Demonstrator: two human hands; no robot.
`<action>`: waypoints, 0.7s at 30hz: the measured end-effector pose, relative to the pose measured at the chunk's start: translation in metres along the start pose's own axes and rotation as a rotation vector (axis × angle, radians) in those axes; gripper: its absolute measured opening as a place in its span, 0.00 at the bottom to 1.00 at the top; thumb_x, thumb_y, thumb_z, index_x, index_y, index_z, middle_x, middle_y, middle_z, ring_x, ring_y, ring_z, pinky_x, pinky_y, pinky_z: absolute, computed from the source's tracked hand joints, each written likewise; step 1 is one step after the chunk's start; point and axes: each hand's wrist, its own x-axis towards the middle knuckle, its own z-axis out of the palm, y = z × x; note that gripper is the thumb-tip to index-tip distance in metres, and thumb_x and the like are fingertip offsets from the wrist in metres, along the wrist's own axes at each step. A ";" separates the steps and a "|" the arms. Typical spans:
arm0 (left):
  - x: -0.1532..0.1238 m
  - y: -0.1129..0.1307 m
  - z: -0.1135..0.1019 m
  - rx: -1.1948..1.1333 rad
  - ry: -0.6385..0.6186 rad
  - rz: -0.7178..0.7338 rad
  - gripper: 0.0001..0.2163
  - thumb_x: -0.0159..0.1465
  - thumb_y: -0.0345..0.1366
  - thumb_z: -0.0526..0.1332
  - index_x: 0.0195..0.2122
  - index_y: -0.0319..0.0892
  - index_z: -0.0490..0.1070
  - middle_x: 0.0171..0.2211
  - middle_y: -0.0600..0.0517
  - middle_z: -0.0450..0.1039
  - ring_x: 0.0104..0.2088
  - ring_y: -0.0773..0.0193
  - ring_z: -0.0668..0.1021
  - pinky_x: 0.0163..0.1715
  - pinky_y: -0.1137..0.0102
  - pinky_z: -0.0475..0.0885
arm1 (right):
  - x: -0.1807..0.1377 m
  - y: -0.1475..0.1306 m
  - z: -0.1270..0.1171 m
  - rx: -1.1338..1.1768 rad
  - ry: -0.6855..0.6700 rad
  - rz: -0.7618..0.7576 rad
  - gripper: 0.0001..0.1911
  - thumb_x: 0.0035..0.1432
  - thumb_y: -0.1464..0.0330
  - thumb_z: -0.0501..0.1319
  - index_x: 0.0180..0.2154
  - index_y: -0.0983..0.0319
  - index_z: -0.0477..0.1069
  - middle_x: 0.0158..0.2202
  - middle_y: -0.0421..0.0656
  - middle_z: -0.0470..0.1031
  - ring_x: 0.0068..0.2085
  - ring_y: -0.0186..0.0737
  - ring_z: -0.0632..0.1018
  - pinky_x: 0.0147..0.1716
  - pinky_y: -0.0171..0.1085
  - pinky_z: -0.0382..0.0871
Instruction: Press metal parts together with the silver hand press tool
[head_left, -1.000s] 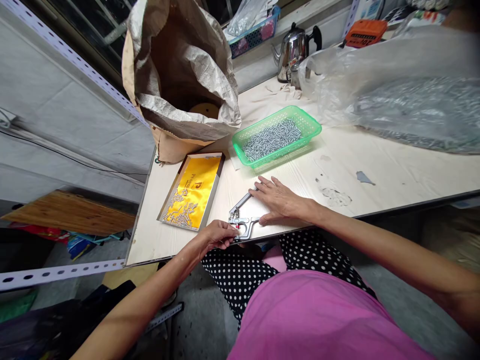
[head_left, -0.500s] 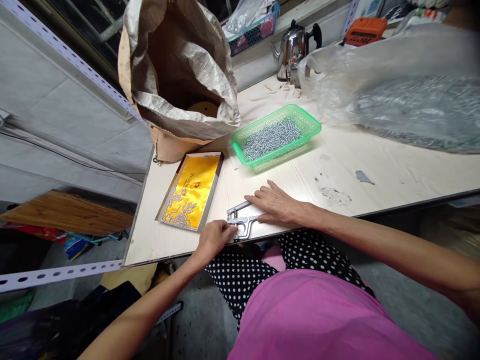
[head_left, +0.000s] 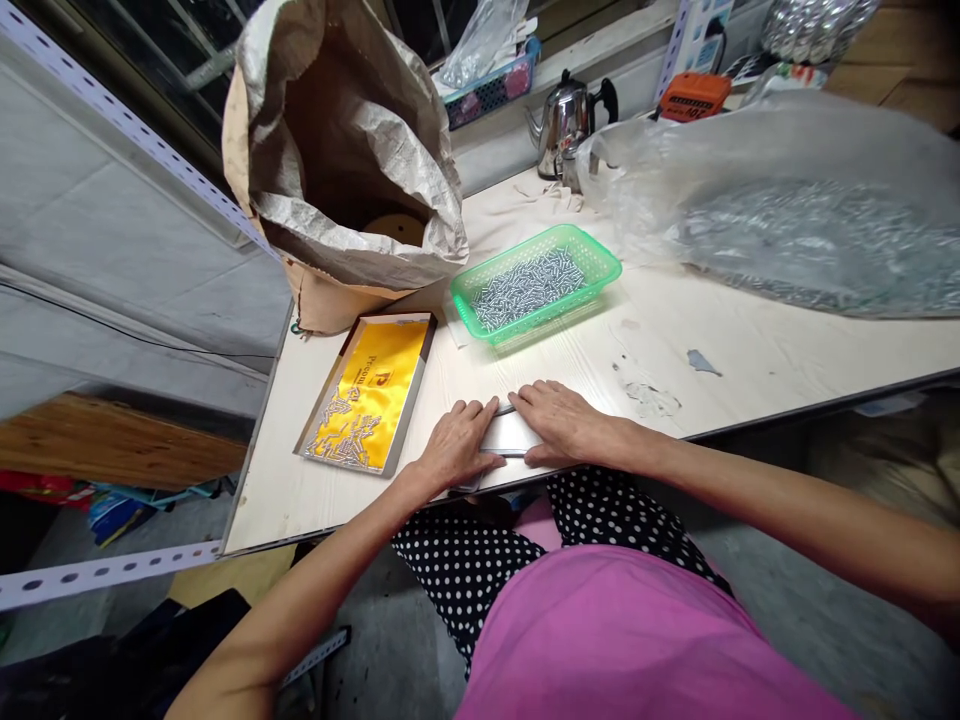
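Note:
A small metal hand press tool (head_left: 511, 436) lies at the near edge of the white table (head_left: 750, 350). My left hand (head_left: 452, 450) lies over the tool's head with its fingers stretched flat, hiding the jaw. My right hand (head_left: 561, 424) covers the handles, fingers on top and thumb along the near side, squeezing them together. A green plastic basket (head_left: 609, 268) of several small metal pieces stands behind the hands. A yellow-lined shallow box (head_left: 379, 385) with more small metal pieces lies to the left.
A big open brown paper sack (head_left: 345, 150) stands at the back left. A clear plastic bag of metal parts (head_left: 810, 230) fills the right side. A steel kettle (head_left: 559, 120) and an orange case (head_left: 694, 95) stand at the back.
My left hand went from pinching at the tool's jaw to lying flat over its head. The handles, spread apart before, are now pressed together under my right hand.

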 end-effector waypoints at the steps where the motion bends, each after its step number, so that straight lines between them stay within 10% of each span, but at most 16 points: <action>1: 0.001 -0.001 -0.002 0.009 -0.006 0.010 0.36 0.60 0.50 0.66 0.64 0.38 0.56 0.50 0.42 0.70 0.48 0.50 0.70 0.48 0.59 0.68 | -0.001 0.000 -0.001 -0.005 -0.002 0.004 0.33 0.46 0.60 0.72 0.51 0.67 0.68 0.46 0.54 0.73 0.45 0.54 0.72 0.45 0.49 0.67; 13: 0.002 -0.001 -0.002 -0.009 -0.034 0.049 0.13 0.64 0.45 0.62 0.45 0.42 0.70 0.42 0.48 0.73 0.44 0.55 0.72 0.42 0.63 0.68 | -0.004 -0.011 0.004 -0.017 -0.046 -0.041 0.03 0.62 0.72 0.61 0.37 0.65 0.73 0.38 0.49 0.73 0.40 0.45 0.71 0.38 0.41 0.65; 21: 0.007 -0.004 -0.002 -0.010 -0.086 0.126 0.09 0.66 0.43 0.60 0.38 0.42 0.71 0.38 0.49 0.72 0.41 0.57 0.72 0.39 0.66 0.68 | -0.015 -0.020 0.011 0.009 0.012 -0.085 0.10 0.63 0.79 0.52 0.34 0.63 0.69 0.36 0.47 0.73 0.37 0.42 0.69 0.37 0.40 0.63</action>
